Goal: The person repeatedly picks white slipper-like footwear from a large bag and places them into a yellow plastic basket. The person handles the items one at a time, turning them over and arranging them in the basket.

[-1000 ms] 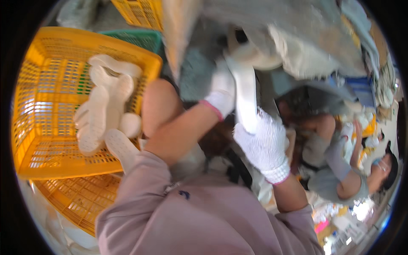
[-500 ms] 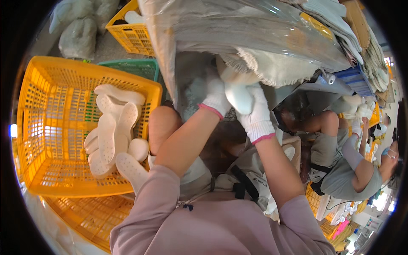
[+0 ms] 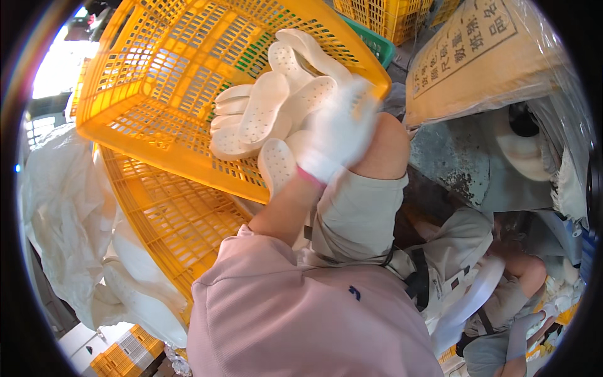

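Note:
My left hand (image 3: 339,129), in a white knit glove with a pink cuff, is smeared by motion at the near right side of a yellow plastic basket (image 3: 169,169). Its fingers are too blurred to show whether anything is in them. Beside and partly under it lie several white shoe insoles (image 3: 265,107) dotted with small holes, heaped in the basket's right part. One insole (image 3: 276,164) rests nearest my wrist, at the basket's near rim. My right hand does not show. A pale rounded wheel (image 3: 512,147) sits under a plastic-wrapped carton (image 3: 468,75) to the right.
Another yellow basket (image 3: 166,220) stands below the first. White plastic sheeting (image 3: 69,220) hangs at the left, with large white pieces (image 3: 135,301) by it. A green crate (image 3: 370,41) is behind. A co-worker's legs (image 3: 524,276) show at the lower right.
The view has swung left toward the basket. My left hand has left the wheel area and come over to the insoles. My right hand, earlier on a white rounded piece by the wheel, has gone from view.

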Demonstrator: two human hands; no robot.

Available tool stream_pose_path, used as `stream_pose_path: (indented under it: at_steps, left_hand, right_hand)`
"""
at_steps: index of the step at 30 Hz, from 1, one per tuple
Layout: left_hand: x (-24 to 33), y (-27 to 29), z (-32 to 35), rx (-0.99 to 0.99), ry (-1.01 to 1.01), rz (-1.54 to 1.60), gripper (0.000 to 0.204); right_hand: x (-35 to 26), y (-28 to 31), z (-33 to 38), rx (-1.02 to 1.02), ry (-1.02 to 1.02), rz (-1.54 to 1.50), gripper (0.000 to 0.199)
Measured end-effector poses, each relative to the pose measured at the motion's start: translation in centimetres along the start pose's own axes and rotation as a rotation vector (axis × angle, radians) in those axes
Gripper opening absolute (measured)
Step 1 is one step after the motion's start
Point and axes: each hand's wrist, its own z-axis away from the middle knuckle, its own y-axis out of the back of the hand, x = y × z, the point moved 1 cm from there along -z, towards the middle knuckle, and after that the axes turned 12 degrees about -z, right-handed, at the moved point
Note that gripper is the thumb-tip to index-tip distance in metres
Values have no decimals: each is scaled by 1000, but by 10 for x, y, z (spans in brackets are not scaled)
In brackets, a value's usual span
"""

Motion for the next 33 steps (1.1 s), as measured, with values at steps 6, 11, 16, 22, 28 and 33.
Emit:
stream_pose_path:
  at_steps: [6, 11, 16, 22, 28, 33]
  left_hand:
    - [-189, 59, -56, -830, 675, -996, 95]
    - [-61, 124, -41, -586, -56, -550, 47]
    - [134, 76, 47, -909, -820, -57, 59]
    - [186, -80, 93, -840, 223, 898, 74]
    - [214, -165, 118, -1043, 1034, 1328, 37]
    - [261, -207, 75, -851, 724, 1576, 33]
  right_hand:
    - [37, -19, 59, -185, -158, -65, 52]
    - [-134, 116, -63, -73, 14, -907, 46]
    - [-190, 169, -110, -706, 31, -1837, 41]
    - [-109, 160, -92, 108, -231, -1462, 43]
    - [-165, 176, -74, 190, -189, -1472, 51]
    - [-154, 183, -152, 415, -139, -1543, 39]
